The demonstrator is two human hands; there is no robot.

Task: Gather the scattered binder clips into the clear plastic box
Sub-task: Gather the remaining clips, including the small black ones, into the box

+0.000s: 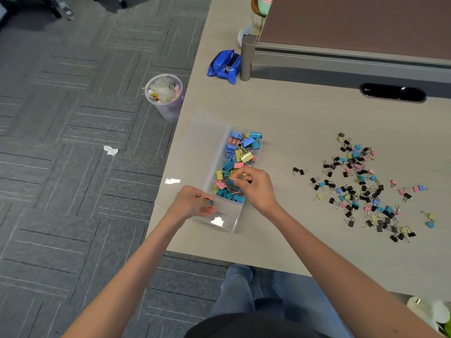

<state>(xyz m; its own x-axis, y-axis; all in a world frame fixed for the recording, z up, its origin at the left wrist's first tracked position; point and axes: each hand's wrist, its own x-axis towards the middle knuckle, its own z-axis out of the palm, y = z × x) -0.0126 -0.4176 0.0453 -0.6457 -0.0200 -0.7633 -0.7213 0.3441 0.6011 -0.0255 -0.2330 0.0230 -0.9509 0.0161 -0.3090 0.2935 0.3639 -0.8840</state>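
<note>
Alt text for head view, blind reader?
At a clear plastic box part-filled with binder clips, the left hand pinches a blue clip and the right hand pinches a second clip. More clips lie scattered on the desk to its right.

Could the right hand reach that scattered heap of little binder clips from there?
Probably yes: only bare beige desk lies between the right hand and the scattered heap of small black and coloured binder clips, though it pinches a gold-coloured clip now.
</note>
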